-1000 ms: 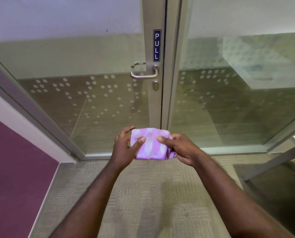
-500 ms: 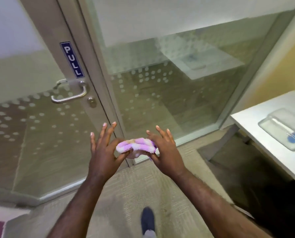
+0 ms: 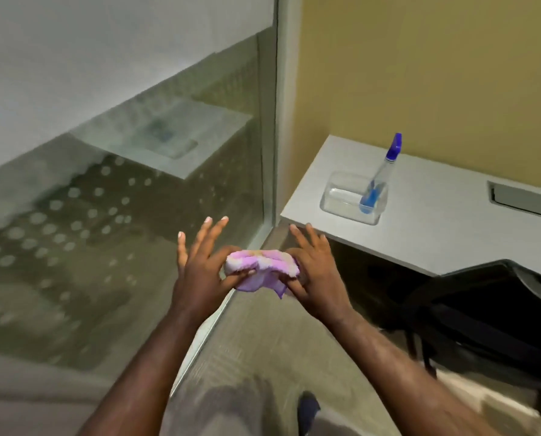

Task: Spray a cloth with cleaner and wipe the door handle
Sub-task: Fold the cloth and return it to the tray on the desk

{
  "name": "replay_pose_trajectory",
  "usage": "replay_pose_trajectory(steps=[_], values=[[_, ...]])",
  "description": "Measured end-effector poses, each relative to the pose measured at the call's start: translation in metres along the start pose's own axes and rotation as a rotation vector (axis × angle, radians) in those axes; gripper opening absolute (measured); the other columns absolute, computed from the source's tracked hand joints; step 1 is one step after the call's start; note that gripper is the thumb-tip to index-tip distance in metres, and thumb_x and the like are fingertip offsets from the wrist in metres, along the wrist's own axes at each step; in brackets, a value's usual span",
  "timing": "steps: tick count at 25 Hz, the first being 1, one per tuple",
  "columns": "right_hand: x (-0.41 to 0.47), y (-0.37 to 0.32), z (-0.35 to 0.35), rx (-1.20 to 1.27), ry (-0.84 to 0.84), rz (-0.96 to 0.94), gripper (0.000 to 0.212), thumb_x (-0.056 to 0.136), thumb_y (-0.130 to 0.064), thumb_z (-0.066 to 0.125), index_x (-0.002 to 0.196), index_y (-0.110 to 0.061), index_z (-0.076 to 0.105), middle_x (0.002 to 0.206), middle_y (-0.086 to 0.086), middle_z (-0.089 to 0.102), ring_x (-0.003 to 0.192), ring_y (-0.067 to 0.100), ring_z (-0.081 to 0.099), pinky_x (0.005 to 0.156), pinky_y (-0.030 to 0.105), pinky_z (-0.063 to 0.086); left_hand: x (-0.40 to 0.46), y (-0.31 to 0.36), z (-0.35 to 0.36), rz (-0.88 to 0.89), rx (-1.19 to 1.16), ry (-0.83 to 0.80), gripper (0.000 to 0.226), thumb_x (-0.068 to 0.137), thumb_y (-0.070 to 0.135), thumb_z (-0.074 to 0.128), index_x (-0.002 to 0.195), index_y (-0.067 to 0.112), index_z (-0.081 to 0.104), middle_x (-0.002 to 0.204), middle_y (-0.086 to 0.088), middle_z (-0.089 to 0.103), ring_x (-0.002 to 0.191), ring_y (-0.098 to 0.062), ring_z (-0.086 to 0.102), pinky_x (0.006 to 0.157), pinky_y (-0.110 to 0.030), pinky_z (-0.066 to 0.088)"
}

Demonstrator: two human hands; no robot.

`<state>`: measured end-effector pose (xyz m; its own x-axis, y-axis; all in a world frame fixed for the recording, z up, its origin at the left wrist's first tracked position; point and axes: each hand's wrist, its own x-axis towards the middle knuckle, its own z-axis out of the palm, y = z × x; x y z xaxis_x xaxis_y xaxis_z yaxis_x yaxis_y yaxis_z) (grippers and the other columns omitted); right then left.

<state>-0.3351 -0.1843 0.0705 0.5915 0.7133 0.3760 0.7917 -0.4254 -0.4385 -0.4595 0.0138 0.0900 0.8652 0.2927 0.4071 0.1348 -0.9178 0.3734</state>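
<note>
A folded pink and purple cloth [image 3: 260, 266] is pressed between my two palms in mid-air at the centre of the view. My left hand [image 3: 202, 268] holds its left end with the fingers spread upward. My right hand [image 3: 315, 269] holds its right end, fingers also splayed. A clear spray bottle with a blue nozzle [image 3: 380, 174] leans in a clear plastic tray [image 3: 341, 201] on the white desk [image 3: 426, 228] to the right. The door handle is out of view.
A glass wall with frosted dots [image 3: 112, 215] fills the left, ending at a metal frame post [image 3: 270, 127]. A black chair [image 3: 495, 316] stands under the desk at the right. A yellow wall [image 3: 436, 64] rises behind the desk. Carpet [image 3: 263, 347] lies below.
The view has swung right, away from the door and its handle, bringing the desk, tray and spray bottle into sight. Both hands still hold the cloth, now bunched between the palms.
</note>
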Motion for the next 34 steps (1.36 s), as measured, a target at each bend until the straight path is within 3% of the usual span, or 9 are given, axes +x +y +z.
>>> replay_pose_trajectory(steps=[5,9,12,16,21,25,29,32,34], values=[[0.036,0.067,-0.006,0.066,0.126,0.24,0.044,0.091,-0.048,0.052,0.114,-0.013,0.066,0.156,0.012,0.039,0.149,0.033,0.022,0.121,0.055,0.015,0.119,0.007,0.056,0.185,0.0,-0.104,0.044,0.078,0.055,0.055,0.1,0.021,0.072,0.157,-0.001,0.037,0.149,-0.022,0.024,0.117,-0.057,-0.001],[0.071,0.137,0.0,0.214,0.244,0.429,0.038,0.091,-0.043,0.061,0.12,-0.019,0.061,0.156,0.007,0.039,0.144,0.025,0.036,0.113,0.048,0.037,0.209,0.024,0.11,0.277,-0.006,-0.198,0.033,0.08,0.042,0.068,0.103,0.019,0.072,0.156,-0.004,0.039,0.149,-0.025,0.024,0.116,-0.065,0.003],[0.099,0.18,0.007,0.295,0.274,0.62,0.058,0.088,-0.067,0.049,0.131,-0.029,0.053,0.158,-0.005,0.035,0.14,0.017,0.041,0.109,0.037,0.04,0.273,0.036,0.151,0.316,0.002,-0.257,0.029,0.081,0.037,0.075,0.104,0.019,0.071,0.156,-0.002,0.039,0.15,-0.024,0.022,0.117,-0.063,-0.001],[0.134,0.235,0.022,0.2,0.25,0.793,0.048,0.09,-0.062,0.053,0.118,-0.025,0.062,0.156,-0.004,0.039,0.138,0.018,0.043,0.11,0.041,0.041,0.346,0.046,0.2,0.4,0.051,-0.353,0.037,0.083,0.046,0.071,0.109,0.02,0.07,0.159,0.0,0.032,0.152,-0.024,0.014,0.116,-0.06,-0.009],[0.181,0.277,0.033,0.216,0.158,0.968,0.074,0.081,-0.078,0.028,0.12,-0.023,0.058,0.119,0.0,0.068,0.109,0.022,0.065,0.093,0.039,0.055,0.415,0.048,0.266,0.475,0.082,-0.468,0.049,0.085,0.056,0.063,0.12,0.022,0.065,0.161,0.0,0.027,0.152,-0.023,0.009,0.115,-0.062,-0.006],[0.215,0.313,0.05,0.284,0.109,1.101,0.077,0.081,-0.074,0.03,0.136,-0.022,0.044,0.128,0.003,0.063,0.113,0.023,0.063,0.101,0.041,0.052,0.451,0.043,0.333,0.53,0.083,-0.603,0.052,0.087,0.062,0.057,0.121,0.024,0.063,0.163,0.0,0.024,0.152,-0.023,0.006,0.115,-0.061,-0.008],[0.225,0.352,0.068,0.372,0.154,1.14,0.046,0.098,-0.047,0.048,0.128,-0.012,0.05,0.119,0.008,0.065,0.11,0.023,0.064,0.096,0.033,0.053,0.47,0.037,0.39,0.55,0.101,-0.735,0.058,0.087,0.069,0.05,0.127,0.028,0.059,0.163,0.001,0.022,0.152,-0.022,0.004,0.114,-0.06,-0.012],[0.23,0.376,0.08,0.379,0.169,1.239,0.04,0.101,-0.039,0.048,0.128,-0.01,0.049,0.12,0.01,0.063,0.109,0.024,0.061,0.086,0.023,0.046,0.476,0.032,0.418,0.486,0.019,-0.76,0.06,0.088,0.071,0.045,0.132,0.031,0.053,0.163,0.003,0.023,0.152,-0.022,0.007,0.115,-0.059,-0.012],[0.234,0.387,0.091,0.357,0.084,1.314,0.038,0.102,-0.038,0.046,0.126,-0.009,0.05,0.12,0.012,0.063,0.11,0.025,0.06,0.09,0.028,0.045,0.473,0.024,0.427,0.444,-0.056,-0.721,0.053,0.09,0.065,0.049,0.13,0.03,0.053,0.161,0.003,0.028,0.151,-0.021,0.013,0.117,-0.058,-0.007]])
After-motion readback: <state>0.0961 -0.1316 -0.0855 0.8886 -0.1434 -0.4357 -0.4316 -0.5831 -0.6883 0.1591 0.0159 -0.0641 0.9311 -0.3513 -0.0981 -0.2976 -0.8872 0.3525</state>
